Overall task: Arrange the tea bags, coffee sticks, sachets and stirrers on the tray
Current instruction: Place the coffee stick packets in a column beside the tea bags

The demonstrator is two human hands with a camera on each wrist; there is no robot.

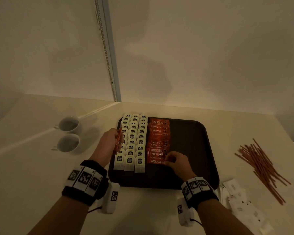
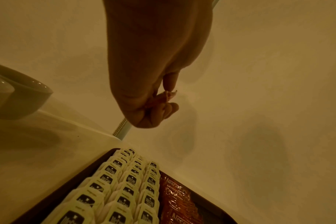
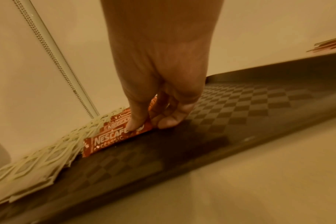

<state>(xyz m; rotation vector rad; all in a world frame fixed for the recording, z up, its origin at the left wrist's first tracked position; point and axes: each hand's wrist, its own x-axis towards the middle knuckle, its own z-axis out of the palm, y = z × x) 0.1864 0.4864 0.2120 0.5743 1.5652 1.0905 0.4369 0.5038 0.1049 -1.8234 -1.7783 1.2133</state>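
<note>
A dark tray (image 1: 190, 133) holds three overlapping columns of white tea bags (image 1: 132, 141) at its left and a column of red coffee sticks (image 1: 158, 141) beside them. Stirrers (image 1: 261, 167) and white sachets (image 1: 241, 200) lie right of it.

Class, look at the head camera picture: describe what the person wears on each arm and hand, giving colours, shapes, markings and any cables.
Both hands, left hand and right hand, are bare, with no sleeves on the forearms. Each wrist carries a black band, left wristband and right wristband, fronted by white square tiles printed with black pixel-like markers. A white boxy camera unit with its own marker hangs beside each band, trailing a thin dark cable.
</note>
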